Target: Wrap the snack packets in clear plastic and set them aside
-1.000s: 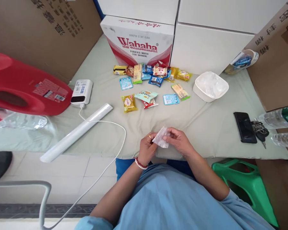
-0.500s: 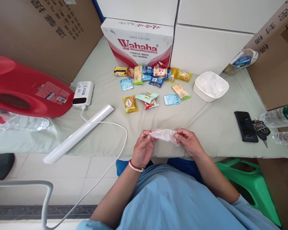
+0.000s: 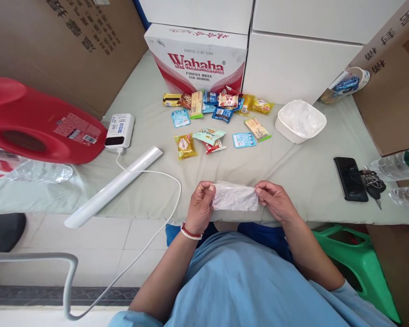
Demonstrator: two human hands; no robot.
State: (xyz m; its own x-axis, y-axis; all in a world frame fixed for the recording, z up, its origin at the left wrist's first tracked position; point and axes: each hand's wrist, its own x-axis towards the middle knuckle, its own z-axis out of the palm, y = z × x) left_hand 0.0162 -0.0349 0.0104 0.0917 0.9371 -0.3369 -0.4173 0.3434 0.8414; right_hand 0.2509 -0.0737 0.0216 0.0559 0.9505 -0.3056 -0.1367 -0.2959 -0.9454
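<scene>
A clear, wrinkled plastic bag [image 3: 236,197] is stretched flat between my two hands above the front edge of the cloth-covered surface. My left hand [image 3: 202,204] pinches its left end between thumb and fingers. At the other end, my right hand [image 3: 273,200] grips the bag's upper right corner the same way. Beyond the hands lie a yellow snack packet [image 3: 185,146], a mint-green packet [image 3: 209,136] over a red one [image 3: 214,146], a light blue sachet [image 3: 244,140] and a beige-and-green packet [image 3: 257,129].
More snack packets [image 3: 222,114] are heaped before a Wahaba-style water carton [image 3: 197,59]. To the right stand a white bowl [image 3: 286,129] holding clear plastic, a phone [image 3: 351,179] and keys [image 3: 373,184]. Leftward are a white tube lamp [image 3: 114,187], its cable, a power bank [image 3: 120,129] and a red jug [image 3: 71,136].
The bag has gone from a bunched, narrow strip to a flat, wider rectangle. My hands have moved slightly apart, still pinching its ends.
</scene>
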